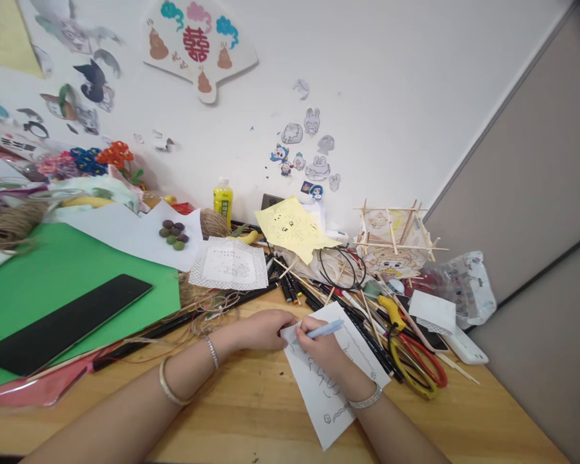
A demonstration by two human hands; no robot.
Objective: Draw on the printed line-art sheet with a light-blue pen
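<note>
A white sheet of paper (312, 396) lies at an angle on the wooden table, with line drawings, wavy strokes and small flower shapes along its edges. My right hand (321, 348) grips a light blue pen (326, 328), its heel resting on the sheet. The pen's tip is hidden by my fingers near the paper's upper left. My left hand (269, 330) has curled fingers at the sheet's upper left edge, seemingly pinching or pressing it; the fingertips are partly hidden. Black marker pens (362, 335) lie close beside the paper's right edge.
Scissors with red and yellow handles (418, 367) lie to the right, near a white phone (466, 345). A stick frame with drawings (394, 238) stands behind. Leftward are a black tablet-like slab (67, 322) on green card (29, 270), a patterned sheet (229, 264) and a yellow-labelled bottle (223, 200).
</note>
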